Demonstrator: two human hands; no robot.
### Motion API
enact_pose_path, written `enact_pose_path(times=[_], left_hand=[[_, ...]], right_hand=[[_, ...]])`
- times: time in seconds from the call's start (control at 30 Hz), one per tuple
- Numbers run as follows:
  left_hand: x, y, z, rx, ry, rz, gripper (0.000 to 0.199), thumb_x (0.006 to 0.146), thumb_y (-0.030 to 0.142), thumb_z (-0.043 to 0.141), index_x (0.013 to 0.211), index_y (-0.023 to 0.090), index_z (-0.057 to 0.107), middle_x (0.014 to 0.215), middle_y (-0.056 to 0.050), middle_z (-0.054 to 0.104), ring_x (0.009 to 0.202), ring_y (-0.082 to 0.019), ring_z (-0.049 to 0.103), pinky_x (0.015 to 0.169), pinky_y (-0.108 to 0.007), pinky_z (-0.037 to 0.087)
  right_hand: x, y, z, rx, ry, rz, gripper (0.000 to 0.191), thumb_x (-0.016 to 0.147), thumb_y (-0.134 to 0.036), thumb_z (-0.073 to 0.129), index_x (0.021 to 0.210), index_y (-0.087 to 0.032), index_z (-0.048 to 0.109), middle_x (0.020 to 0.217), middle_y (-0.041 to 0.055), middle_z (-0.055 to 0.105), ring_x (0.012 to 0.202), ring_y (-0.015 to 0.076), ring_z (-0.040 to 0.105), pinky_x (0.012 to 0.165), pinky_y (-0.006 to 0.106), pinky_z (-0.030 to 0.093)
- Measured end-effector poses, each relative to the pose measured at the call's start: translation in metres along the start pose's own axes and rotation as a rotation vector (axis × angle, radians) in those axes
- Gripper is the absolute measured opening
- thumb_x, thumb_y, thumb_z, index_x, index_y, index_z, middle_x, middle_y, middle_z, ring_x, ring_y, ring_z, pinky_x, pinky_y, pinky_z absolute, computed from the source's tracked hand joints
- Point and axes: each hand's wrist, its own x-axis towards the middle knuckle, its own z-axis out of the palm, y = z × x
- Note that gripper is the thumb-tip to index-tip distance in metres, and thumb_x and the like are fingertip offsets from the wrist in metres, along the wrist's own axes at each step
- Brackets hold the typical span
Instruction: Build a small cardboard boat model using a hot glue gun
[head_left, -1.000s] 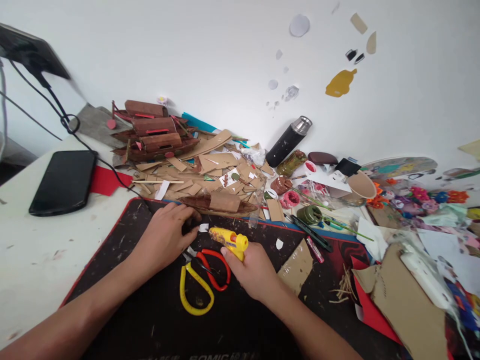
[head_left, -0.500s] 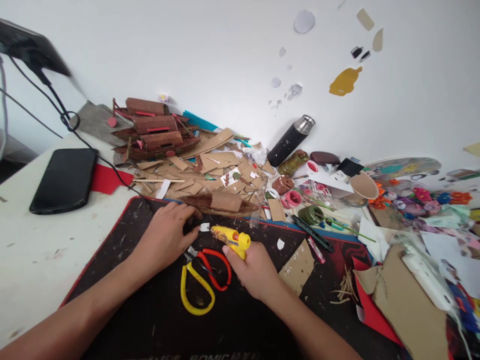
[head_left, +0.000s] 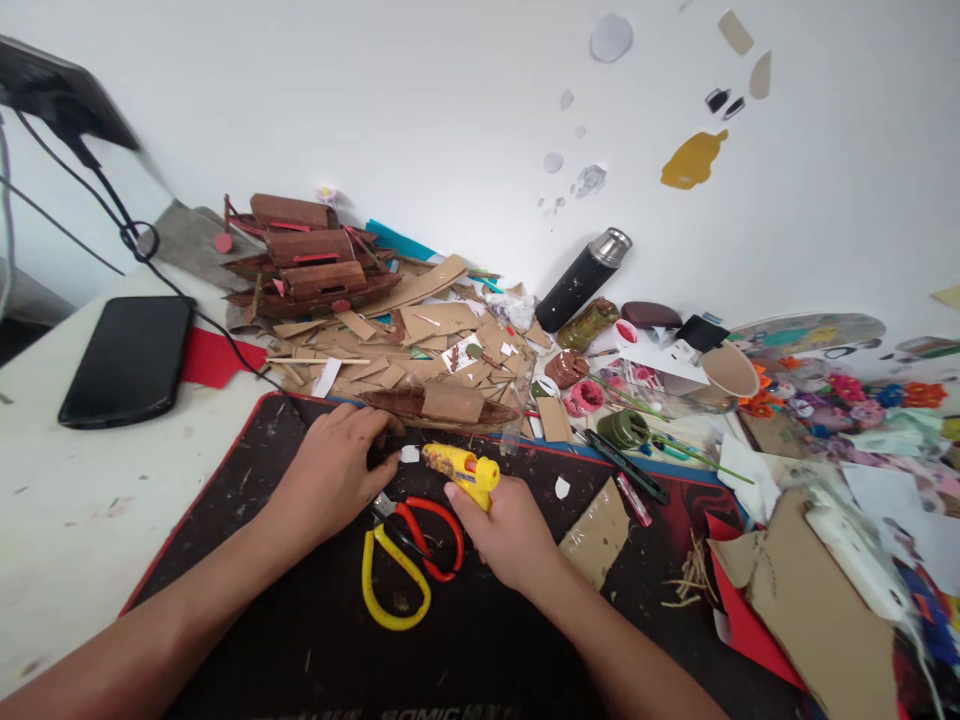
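Note:
My left hand (head_left: 337, 458) is at the mat's back edge, its fingers bent and its thumb tip at the edge of a small piece of white paper (head_left: 409, 454). The fingertips' exact hold on it is partly hidden. Wrapped in my right hand (head_left: 514, 535) is a yellow glue gun (head_left: 465, 472), its stained nozzle end pointing left, close to the paper. Between my hands lie scissors (head_left: 397, 560) with one yellow and one red handle. Just behind them sits a brown model boat (head_left: 442, 405) with a curved cover.
Three similar boats (head_left: 311, 255) stand at the back left beside cardboard scraps (head_left: 442, 320). A black phone (head_left: 127, 360) lies left. Paint jars (head_left: 583, 397), a black flask (head_left: 585, 280), a green utility knife (head_left: 622, 465) and a cardboard piece (head_left: 598, 535) are to the right.
Both hands stay nearly in place. The glue gun has barely shifted, with its nozzle still beside the white paper.

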Motion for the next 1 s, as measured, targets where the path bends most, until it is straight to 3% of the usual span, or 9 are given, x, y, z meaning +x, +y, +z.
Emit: enact_pose_path(times=[0.27, 0.47, 0.73, 0.9, 1.0], left_hand=[[0.000, 0.000, 0.001, 0.001, -0.006, -0.020, 0.016, 0.090, 0.032, 0.061, 0.100, 0.023, 0.070, 0.096, -0.008, 0.074, 0.099, -0.033, 0.064, 0.088, -0.046, 0.046], [0.001, -0.001, 0.001, 0.006, 0.007, -0.010, 0.017, 0.090, 0.032, 0.060, 0.101, 0.023, 0.070, 0.098, -0.009, 0.075, 0.100, -0.033, 0.063, 0.088, -0.046, 0.046], [0.000, 0.000, 0.002, 0.028, 0.025, 0.005, 0.016, 0.091, 0.032, 0.061, 0.099, 0.022, 0.070, 0.096, -0.009, 0.074, 0.099, -0.035, 0.064, 0.086, -0.047, 0.047], [0.000, 0.000, 0.003, 0.024, 0.024, 0.005, 0.016, 0.091, 0.032, 0.061, 0.100, 0.023, 0.071, 0.097, -0.009, 0.075, 0.099, -0.034, 0.064, 0.087, -0.047, 0.047], [0.000, 0.000, 0.002, 0.032, 0.017, 0.001, 0.015, 0.090, 0.032, 0.061, 0.098, 0.024, 0.070, 0.096, -0.009, 0.075, 0.099, -0.034, 0.065, 0.087, -0.046, 0.047]], right_hand=[[-0.002, 0.003, -0.002, -0.017, -0.003, -0.029, 0.038, 0.102, -0.045, 0.059, 0.073, -0.021, 0.066, 0.055, 0.0019, 0.060, 0.060, 0.0202, 0.063, 0.056, 0.027, 0.040], [-0.003, 0.004, -0.002, 0.010, -0.015, -0.036, 0.036, 0.102, -0.042, 0.058, 0.074, -0.021, 0.069, 0.054, 0.0006, 0.059, 0.059, 0.0197, 0.062, 0.059, 0.028, 0.042], [-0.006, 0.008, -0.001, 0.003, -0.004, -0.068, 0.035, 0.101, -0.042, 0.059, 0.079, -0.018, 0.074, 0.070, 0.0058, 0.072, 0.069, 0.0214, 0.068, 0.065, 0.029, 0.046], [-0.008, 0.011, 0.001, 0.052, -0.011, -0.078, 0.033, 0.101, -0.041, 0.058, 0.094, -0.017, 0.079, 0.092, 0.0100, 0.082, 0.080, 0.0227, 0.073, 0.074, 0.030, 0.051], [-0.009, 0.012, 0.002, 0.049, -0.014, -0.071, 0.032, 0.102, -0.041, 0.059, 0.096, -0.017, 0.079, 0.094, 0.0098, 0.082, 0.080, 0.0222, 0.074, 0.074, 0.030, 0.052]])
